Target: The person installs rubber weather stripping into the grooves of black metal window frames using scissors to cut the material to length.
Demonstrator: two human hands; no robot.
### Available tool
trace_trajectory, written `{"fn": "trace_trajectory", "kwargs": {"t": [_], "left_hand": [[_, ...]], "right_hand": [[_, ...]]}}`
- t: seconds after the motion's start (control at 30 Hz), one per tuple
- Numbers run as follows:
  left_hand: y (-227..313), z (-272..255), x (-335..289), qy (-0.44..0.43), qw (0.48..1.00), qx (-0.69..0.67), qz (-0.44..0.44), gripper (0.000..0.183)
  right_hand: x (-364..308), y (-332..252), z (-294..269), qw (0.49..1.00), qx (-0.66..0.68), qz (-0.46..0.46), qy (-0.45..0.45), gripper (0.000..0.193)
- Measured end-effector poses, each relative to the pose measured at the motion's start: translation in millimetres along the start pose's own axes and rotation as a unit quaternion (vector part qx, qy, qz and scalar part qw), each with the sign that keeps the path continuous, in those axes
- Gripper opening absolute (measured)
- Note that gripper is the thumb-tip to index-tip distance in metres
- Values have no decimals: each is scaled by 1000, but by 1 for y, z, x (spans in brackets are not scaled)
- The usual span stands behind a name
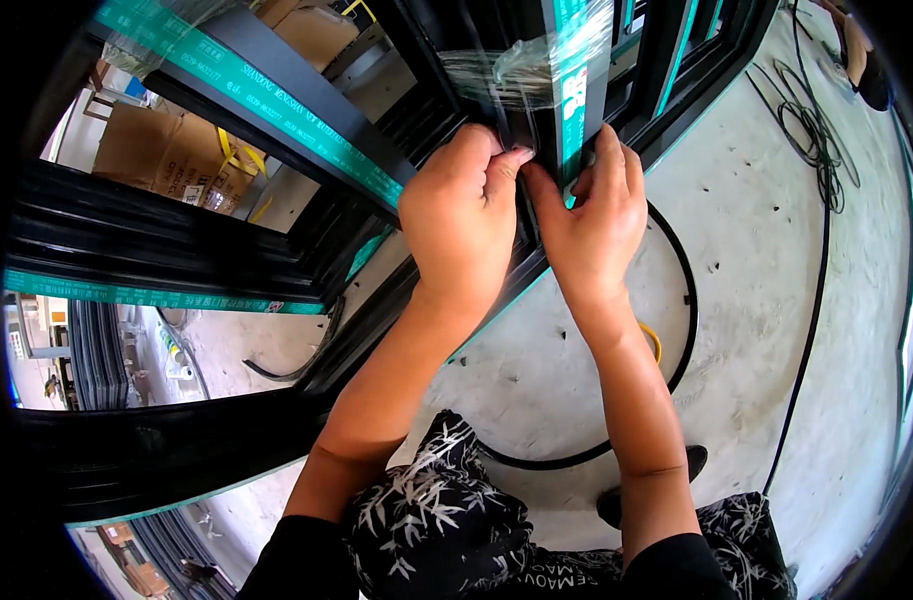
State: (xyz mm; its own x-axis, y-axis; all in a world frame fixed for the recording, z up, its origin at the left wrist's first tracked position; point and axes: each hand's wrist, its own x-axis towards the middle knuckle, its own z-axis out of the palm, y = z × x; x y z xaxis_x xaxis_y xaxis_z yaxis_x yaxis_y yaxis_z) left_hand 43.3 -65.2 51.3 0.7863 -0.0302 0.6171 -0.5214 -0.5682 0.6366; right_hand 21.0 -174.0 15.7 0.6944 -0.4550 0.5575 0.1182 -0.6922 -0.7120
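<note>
A worker's bare hands meet, or nearly so, at a dark upright post (593, 105) of a black window frame (176, 450), directly ahead of the wearer. The left hand (458, 215) has thumb and forefinger pinched together at the post's near edge, though whether anything sits between them cannot be told; the right hand (601, 220) wraps its lower end, thumb on one side, fingers on the other. Green protective tape (573, 100) with white printing runs down the post beneath clear plastic wrap (506, 78). At left, a grey crossbar (306, 95) carries matching tape, printed in Chinese characters, Latin capitals and digits. Beyond it, a cardboard box (141, 150) shows dark print and a white label (192, 194), its text too small to read. White lettering marks the wearer's black clothing (566, 568).
</note>
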Motion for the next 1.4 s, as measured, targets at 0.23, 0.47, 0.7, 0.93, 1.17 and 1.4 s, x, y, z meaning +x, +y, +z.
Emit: {"fn": "trace_trajectory", "kwargs": {"t": [0.23, 0.47, 0.7, 0.93, 1.17, 1.4], "left_hand": [[1, -2, 0, -3, 1000, 21, 0, 20], [17, -14, 3, -37, 993, -86, -69, 13], [24, -18, 10, 16, 994, -98, -52, 15], [23, -11, 18, 36, 998, -49, -28, 13], [19, -14, 15, 34, 994, -94, -40, 14], [22, -16, 12, -18, 978, -189, -92, 14]], "right_hand": [[7, -9, -11, 999, 16, 29, -36, 62], [9, -6, -10, 1000, 10, 3, -8, 63], [7, -13, -8, 1000, 4, 3, -20, 69], [10, -15, -7, 1000, 23, -5, 0, 72], [14, -14, -2, 998, 16, -38, 47, 63], [15, -7, -5, 998, 9, -42, 49, 63]]}}
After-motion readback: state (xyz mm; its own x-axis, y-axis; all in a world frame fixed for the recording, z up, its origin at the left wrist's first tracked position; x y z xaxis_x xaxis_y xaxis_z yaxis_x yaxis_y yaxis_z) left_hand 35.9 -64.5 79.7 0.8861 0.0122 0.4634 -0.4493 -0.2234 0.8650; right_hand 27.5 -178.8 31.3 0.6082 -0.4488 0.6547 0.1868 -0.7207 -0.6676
